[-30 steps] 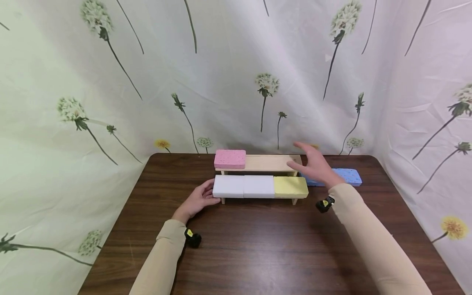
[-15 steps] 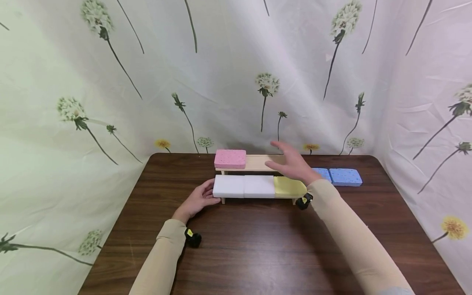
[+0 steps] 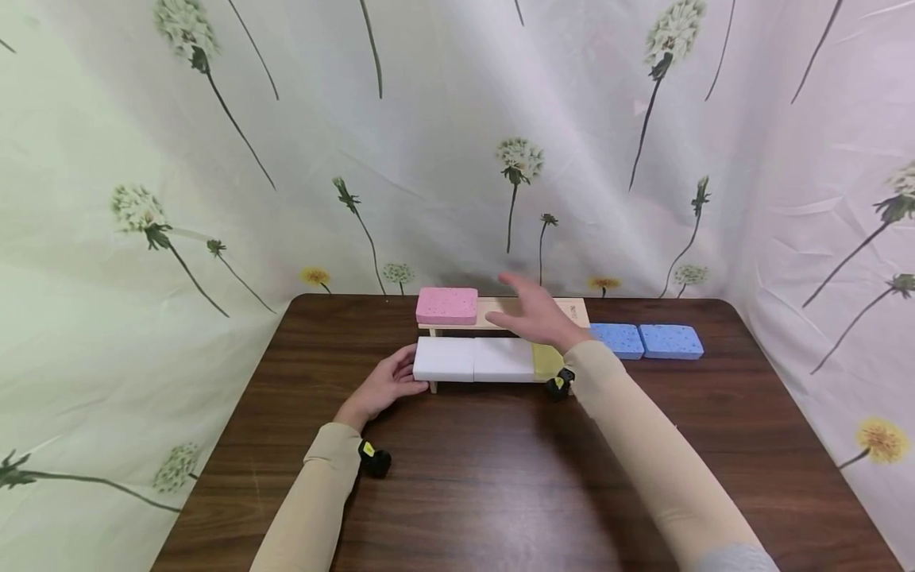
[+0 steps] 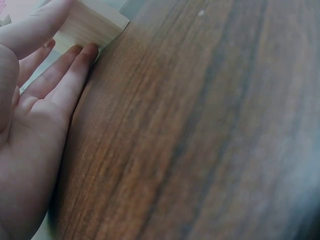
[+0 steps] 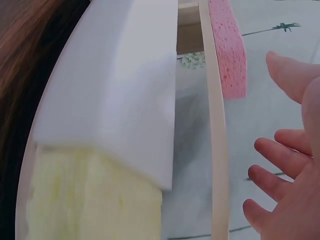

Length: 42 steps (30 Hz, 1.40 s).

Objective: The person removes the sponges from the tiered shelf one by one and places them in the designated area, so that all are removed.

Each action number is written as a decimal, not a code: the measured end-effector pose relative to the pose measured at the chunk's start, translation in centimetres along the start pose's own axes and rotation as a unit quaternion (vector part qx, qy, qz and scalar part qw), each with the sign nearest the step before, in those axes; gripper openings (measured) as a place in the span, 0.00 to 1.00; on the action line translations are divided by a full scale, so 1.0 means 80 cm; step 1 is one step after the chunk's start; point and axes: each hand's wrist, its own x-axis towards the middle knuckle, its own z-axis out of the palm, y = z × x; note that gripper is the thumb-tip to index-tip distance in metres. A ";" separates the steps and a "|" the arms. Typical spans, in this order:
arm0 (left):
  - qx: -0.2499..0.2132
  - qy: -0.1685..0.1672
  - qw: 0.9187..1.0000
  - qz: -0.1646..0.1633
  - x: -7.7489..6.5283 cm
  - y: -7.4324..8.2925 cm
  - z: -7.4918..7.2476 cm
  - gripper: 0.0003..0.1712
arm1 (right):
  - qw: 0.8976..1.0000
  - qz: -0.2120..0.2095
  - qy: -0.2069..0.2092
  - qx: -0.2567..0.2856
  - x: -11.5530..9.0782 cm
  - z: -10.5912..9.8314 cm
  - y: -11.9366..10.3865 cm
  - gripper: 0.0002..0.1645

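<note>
At the left end of the low front shelf, my left hand has its fingers nearly straight; in the left wrist view the fingertips meet a pale wooden part. Two white foam blocks and a yellow sponge fill the front shelf in a row. A pink sponge lies on the left of the raised wooden back shelf. Over that shelf, right of the pink sponge, hovers my right hand, thumb and fingers spread, holding nothing. Its forearm partly covers the yellow sponge.
Two blue sponges lie side by side on the dark wooden table, right of the shelves. A white floral cloth hangs behind the table's far edge and along both sides.
My right hand has moved left from the back shelf's right end toward the pink sponge, uncovering the blue sponges. My left hand has stayed at the front shelf's left end.
</note>
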 end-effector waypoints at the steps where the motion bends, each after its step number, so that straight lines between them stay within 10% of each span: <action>1: 0.002 0.000 1.000 0.000 0.000 0.000 0.000 0.50 | 1.000 0.000 -0.001 -0.002 0.003 0.003 -0.002 0.51; 20: -0.003 0.000 1.000 0.005 0.002 -0.002 -0.001 0.50 | 0.993 -0.016 -0.010 -0.117 0.034 0.042 -0.021 0.52; 42: 0.005 0.002 1.000 0.007 0.003 -0.005 0.000 0.49 | 0.998 0.012 0.008 -0.053 0.030 0.045 -0.020 0.50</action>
